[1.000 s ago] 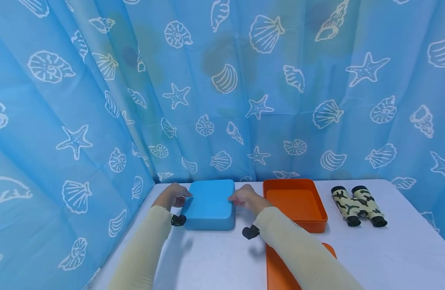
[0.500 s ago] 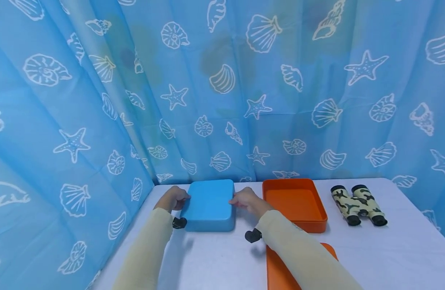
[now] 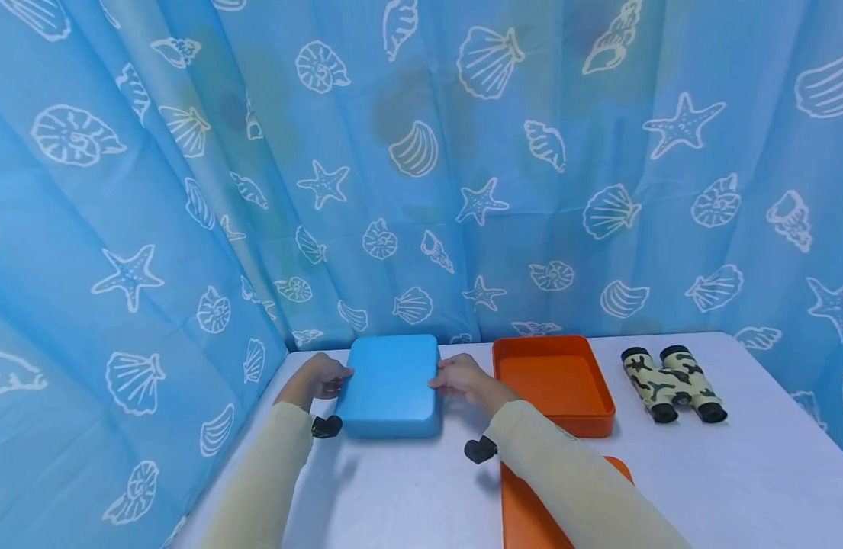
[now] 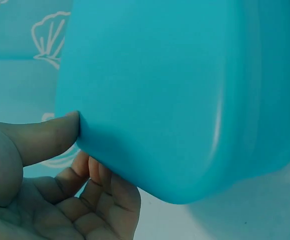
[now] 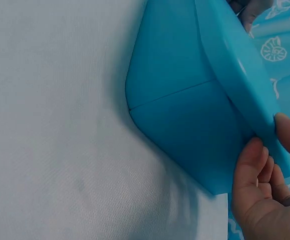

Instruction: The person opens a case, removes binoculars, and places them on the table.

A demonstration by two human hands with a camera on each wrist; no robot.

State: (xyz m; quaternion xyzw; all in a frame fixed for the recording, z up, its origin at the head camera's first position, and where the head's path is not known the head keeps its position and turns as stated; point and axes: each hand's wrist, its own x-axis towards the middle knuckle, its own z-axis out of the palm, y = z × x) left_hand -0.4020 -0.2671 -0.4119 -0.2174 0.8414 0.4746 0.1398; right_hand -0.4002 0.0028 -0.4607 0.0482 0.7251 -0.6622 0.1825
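Observation:
A light blue square box (image 5: 174, 120) stands at the back left of the table with its lid (image 3: 388, 377) on top. My left hand (image 3: 320, 376) pinches the lid's left edge, thumb on top and curled fingers below, as the left wrist view shows. On the opposite edge my right hand (image 3: 465, 379) pinches the lid in the same way. In the right wrist view the lid sits tilted, with its rim raised from the box wall near the right fingertips (image 5: 252, 150). The inside of the box is hidden.
Right of the blue box stands an open orange box (image 3: 550, 374). Its orange lid-like tray (image 3: 524, 507) lies in front, partly under my right sleeve (image 3: 565, 465). Camouflage binoculars (image 3: 674, 383) lie farther right. A blue shell-patterned curtain (image 3: 421, 191) hangs behind and at the left.
Both hands keep their pinch on the blue lid. The lid's top now looks larger and its far edge higher in the head view, so it has tilted up. The head view has shifted slightly.

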